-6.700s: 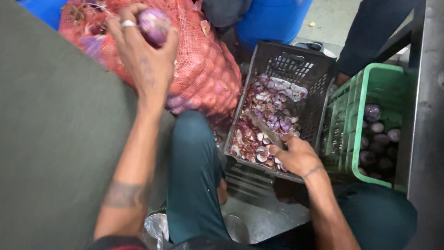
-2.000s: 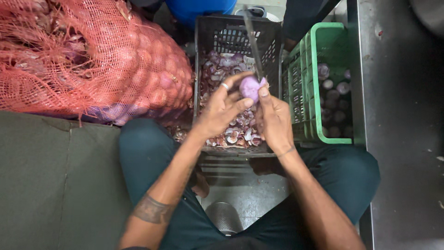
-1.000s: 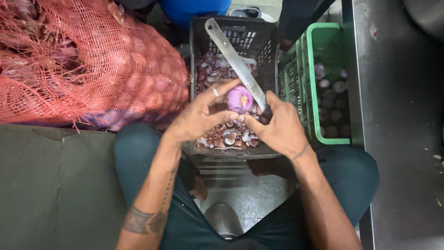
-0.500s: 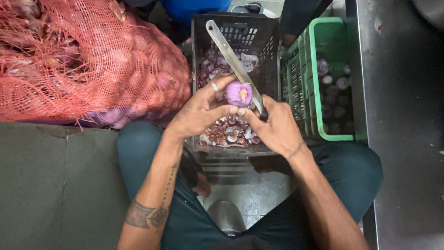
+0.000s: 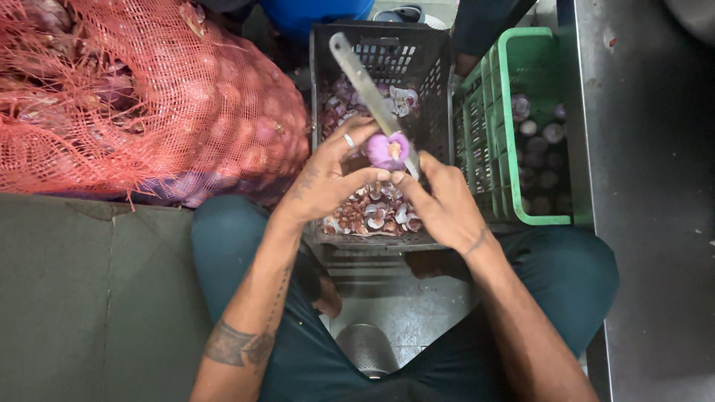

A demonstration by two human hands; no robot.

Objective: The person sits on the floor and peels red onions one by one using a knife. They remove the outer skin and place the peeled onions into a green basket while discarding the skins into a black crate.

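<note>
My left hand (image 5: 331,179) holds a purple onion (image 5: 387,150) by its fingertips above a black plastic crate (image 5: 432,82). There is a ring on one finger of that hand. My right hand (image 5: 445,205) grips a long knife (image 5: 365,82) whose blade points up and to the left, resting against the onion. Both hands meet at the onion over the crate, which holds onion skins and cut ends (image 5: 376,212).
A large red mesh sack of onions (image 5: 149,104) lies at the left. A green crate (image 5: 532,126) with peeled onions stands right of the black one. A grey metal surface (image 5: 655,186) runs along the right. My knees frame a wet floor with a drain (image 5: 369,346).
The onion was taken from the sack and brought over the black crate. In the last second the hands and knife have barely shifted; the onion has turned slightly in my fingers.
</note>
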